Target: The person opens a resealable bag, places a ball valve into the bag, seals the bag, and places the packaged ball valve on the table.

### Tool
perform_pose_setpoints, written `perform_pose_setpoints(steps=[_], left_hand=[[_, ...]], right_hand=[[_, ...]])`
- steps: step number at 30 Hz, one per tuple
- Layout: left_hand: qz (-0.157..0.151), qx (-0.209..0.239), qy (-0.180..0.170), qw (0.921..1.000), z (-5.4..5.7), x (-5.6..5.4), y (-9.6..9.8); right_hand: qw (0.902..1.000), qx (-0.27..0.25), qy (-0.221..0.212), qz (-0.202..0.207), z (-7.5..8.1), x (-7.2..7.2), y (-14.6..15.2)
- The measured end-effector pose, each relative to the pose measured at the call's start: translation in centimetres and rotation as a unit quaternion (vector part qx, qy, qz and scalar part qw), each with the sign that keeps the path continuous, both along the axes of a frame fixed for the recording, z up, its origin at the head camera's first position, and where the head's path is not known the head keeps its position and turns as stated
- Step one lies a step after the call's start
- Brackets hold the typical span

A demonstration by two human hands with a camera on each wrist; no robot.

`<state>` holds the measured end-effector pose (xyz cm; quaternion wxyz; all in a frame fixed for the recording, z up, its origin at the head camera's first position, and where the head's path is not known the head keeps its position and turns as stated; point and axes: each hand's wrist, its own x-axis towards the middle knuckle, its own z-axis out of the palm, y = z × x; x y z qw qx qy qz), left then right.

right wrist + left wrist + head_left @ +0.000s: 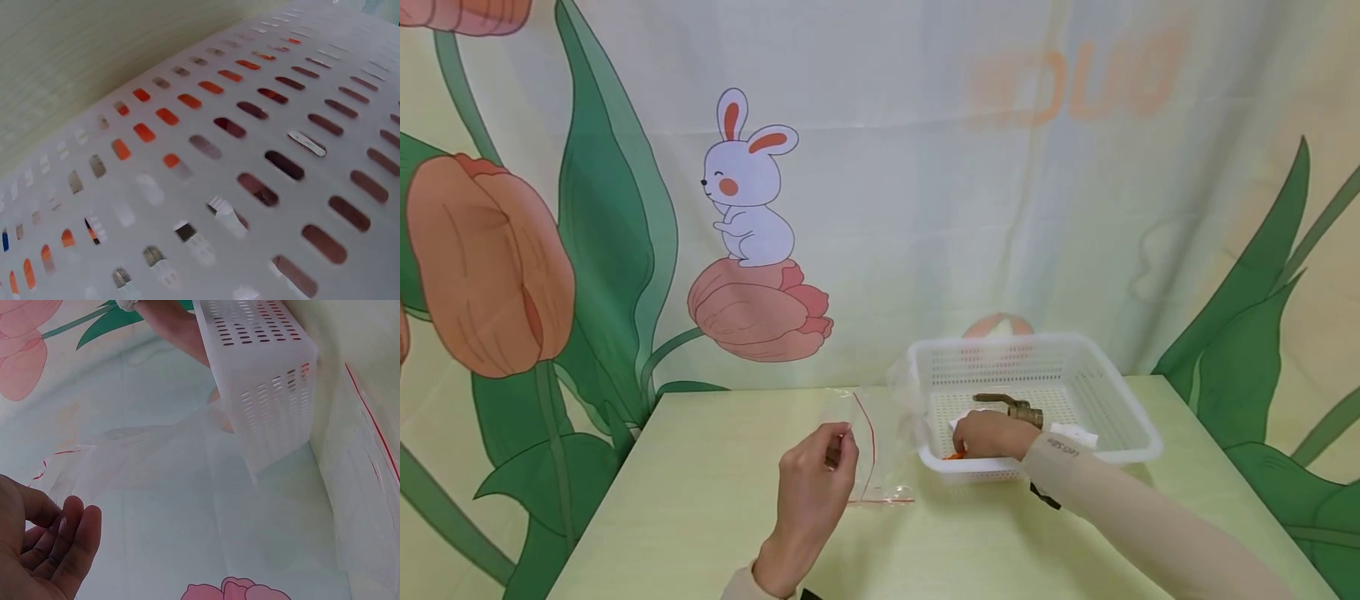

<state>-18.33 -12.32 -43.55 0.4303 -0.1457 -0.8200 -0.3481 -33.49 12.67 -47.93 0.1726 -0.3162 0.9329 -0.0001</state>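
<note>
In the head view my left hand [816,475] pinches the edge of a clear plastic zip bag [144,450] between thumb and fingertips. The film stretches from these fingertips to the side of the white perforated basket [1120,396]. My right hand [996,435] reaches down inside the basket, at its near left corner, with the fingertips hidden below the rim. Something orange [953,456] shows right beneath those fingers; I cannot tell whether they grip it. Through the basket's slots in the right wrist view, more orange [145,132] shows.
A brass valve [1026,414] with a dark lever and a white packet [1075,435] lie in the basket. Another clear bag [369,487] with a red seal line lies flat on the pale green table [700,500]. A printed curtain [880,208] hangs behind the table.
</note>
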Motion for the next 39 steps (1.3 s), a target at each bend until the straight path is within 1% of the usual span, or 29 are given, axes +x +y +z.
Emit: perform_pose_setpoints(steps=[5,7,9,11,15,17,19,23,26,29,35,39], left_hand=[[-0.005,0.003,-0.003,1.0000,0.0,0.1,0.0],[-0.005,0.003,-0.003,1.0000,0.0,0.1,0.1],[-0.006,0.004,-0.002,1.0000,0.0,0.1,0.1],[-0.005,0.004,-0.001,1.0000,0.1,0.1,0.1],[-0.003,0.002,0.002,1.0000,0.1,0.1,0.1],[-0.003,0.001,0.005,1.0000,0.2,0.1,0.1],[-0.004,0.001,0.007,1.0000,0.3,0.1,0.1],[-0.005,0.001,0.006,1.0000,0.4,0.1,0.1],[-0.002,0.000,0.004,1.0000,0.4,0.2,0.1],[0.002,0.000,0.001,1.0000,0.5,0.3,0.1],[0.001,0.001,0.001,1.0000,0.6,0.4,0.2],[-0.001,0.000,0.003,1.0000,0.6,0.4,0.2]], right_hand=[[0.9998,0.018,0.007,0.002,0.1,0.1,0.0],[0.9997,0.018,0.018,0.004,-0.1,0.1,0.0],[0.9991,0.011,0.039,0.016,-0.2,0.1,-0.1],[0.9970,0.004,0.068,0.037,-0.3,0.1,-0.1],[0.9898,-0.012,0.119,0.078,-0.1,0.1,0.1],[0.9856,-0.014,0.143,0.089,0.1,0.2,0.3],[0.9805,-0.004,0.172,0.094,0.4,0.3,0.5],[0.9751,0.028,0.200,0.091,0.9,0.5,0.8],[0.9789,0.044,0.183,0.079,1.4,0.6,0.9],[0.9829,0.047,0.163,0.071,1.7,0.5,1.1],[0.9882,0.012,0.141,0.058,2.0,0.3,1.9],[0.9900,-0.013,0.130,0.053,2.6,0.3,2.1]])
